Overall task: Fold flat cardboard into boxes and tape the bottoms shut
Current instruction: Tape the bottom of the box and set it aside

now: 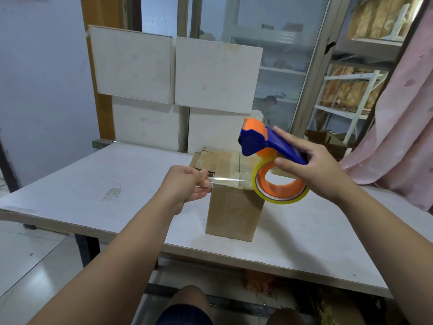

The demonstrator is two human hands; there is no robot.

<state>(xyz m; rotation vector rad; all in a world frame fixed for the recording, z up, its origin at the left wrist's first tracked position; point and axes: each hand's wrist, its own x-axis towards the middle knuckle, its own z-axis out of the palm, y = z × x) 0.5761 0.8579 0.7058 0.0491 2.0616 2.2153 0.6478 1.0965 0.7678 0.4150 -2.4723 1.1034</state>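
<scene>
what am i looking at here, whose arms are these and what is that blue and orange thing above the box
There is no machine here. A person wears one camera on their head, so you look down on their own two arms. A cardboard box stands on a white table. The right hand holds a blue and orange tape dispenser loaded with a tape roll. The left hand pinches the free end of the clear tape strip, which stretches across the top of the box.

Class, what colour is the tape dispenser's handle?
Blue; the head view shows the tape dispenser handle, held by the right hand.
</scene>
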